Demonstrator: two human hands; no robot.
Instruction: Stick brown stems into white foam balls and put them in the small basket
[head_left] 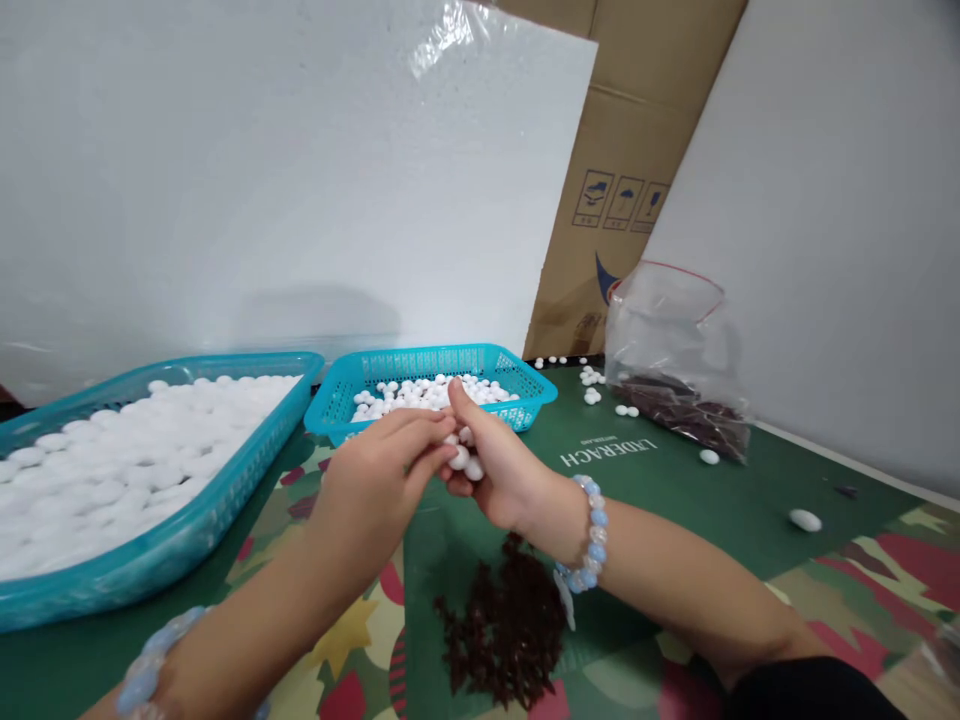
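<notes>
So the biggest thing here is the white foam board (285, 170) leaning up at the back, with a cardboard box (630, 150) behind it. On the green patterned mat (675, 480) there's a large teal tray (187, 530) on the left packed with white pieces, then a smaller teal basket (525, 375) next to it, partly filled with the same stuff. Off to the right sits a clear plastic bag (675, 350) with dark bits at the bottom.

Both forearms come in from the bottom and meet just in front of the small basket. The right hand (502, 465) is cupped, palm sort of up, holding a few white beads (465, 455). The left hand (375, 480) has its fingertips bunched together, pinching at those beads. Beaded bracelets on both wrists. A pile of dark reddish scraps (510, 630) lies under the right wrist, and loose white pieces (805, 520) are scattered to the right.
</notes>
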